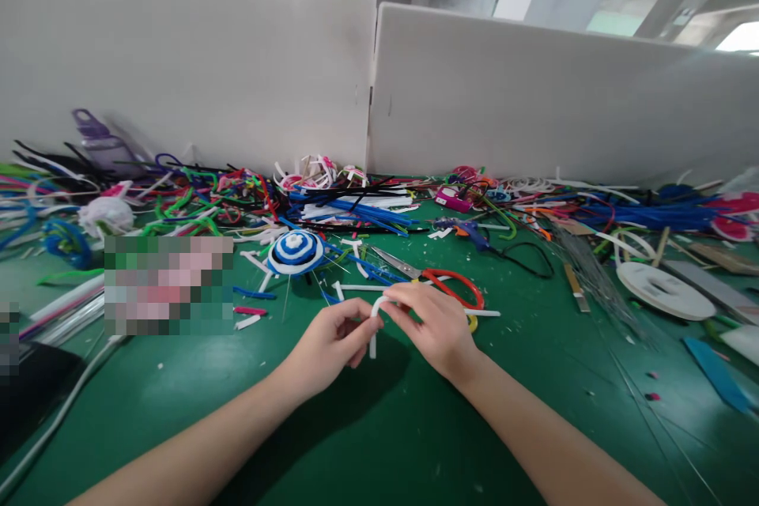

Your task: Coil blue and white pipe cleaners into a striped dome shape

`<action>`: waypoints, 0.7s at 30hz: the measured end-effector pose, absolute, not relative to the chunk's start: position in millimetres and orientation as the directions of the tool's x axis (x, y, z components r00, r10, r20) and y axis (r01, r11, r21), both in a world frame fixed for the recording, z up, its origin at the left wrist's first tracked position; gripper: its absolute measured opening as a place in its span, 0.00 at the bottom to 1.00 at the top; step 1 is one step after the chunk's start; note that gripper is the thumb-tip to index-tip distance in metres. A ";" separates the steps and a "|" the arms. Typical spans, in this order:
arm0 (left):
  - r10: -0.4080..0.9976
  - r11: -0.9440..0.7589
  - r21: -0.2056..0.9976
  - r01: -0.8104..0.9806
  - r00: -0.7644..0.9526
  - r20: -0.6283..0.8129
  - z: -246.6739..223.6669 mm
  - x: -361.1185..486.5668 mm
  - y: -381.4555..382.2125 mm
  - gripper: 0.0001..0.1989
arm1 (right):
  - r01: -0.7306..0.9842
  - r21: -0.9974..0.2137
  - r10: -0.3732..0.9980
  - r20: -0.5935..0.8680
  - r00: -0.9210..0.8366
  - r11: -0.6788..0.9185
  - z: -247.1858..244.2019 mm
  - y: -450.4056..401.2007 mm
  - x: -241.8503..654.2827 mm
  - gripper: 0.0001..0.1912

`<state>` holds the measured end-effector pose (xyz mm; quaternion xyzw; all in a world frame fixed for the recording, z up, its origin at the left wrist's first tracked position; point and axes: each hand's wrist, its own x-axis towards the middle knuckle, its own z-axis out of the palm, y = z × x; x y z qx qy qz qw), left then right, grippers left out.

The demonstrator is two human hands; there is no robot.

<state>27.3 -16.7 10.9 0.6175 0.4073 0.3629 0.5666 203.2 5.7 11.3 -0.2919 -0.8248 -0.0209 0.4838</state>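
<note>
Between both hands is a short white pipe cleaner (373,344), bent over near its top. My left hand (335,336) pinches its upright part, with the lower end hanging below the fingers. My right hand (436,324) pinches the bent top end between thumb and fingers. Just behind the hands lie scissors (454,285) with orange-red handles, blades pointing left. Beyond my left hand sits a blue-and-white spiral dome (296,251) made of pipe cleaners, with thin wires sticking out below it. A straight white pipe cleaner (489,314) lies partly behind my right hand.
A glue gun (471,236) with a black cord lies beyond the scissors. Heaps of coloured pipe cleaners (356,209) run along a white partition (237,71). At right are thin wires (598,277) and a white disc (664,290). A purple bottle (107,146) stands at back left.
</note>
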 end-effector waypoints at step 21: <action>0.986 -0.021 1.000 -0.015 0.162 0.024 5.6 23.8 -11.4 0.11 | 0.332 -0.546 0.636 0.700 -0.325 0.769 5.7 -4.1 183.9 0.12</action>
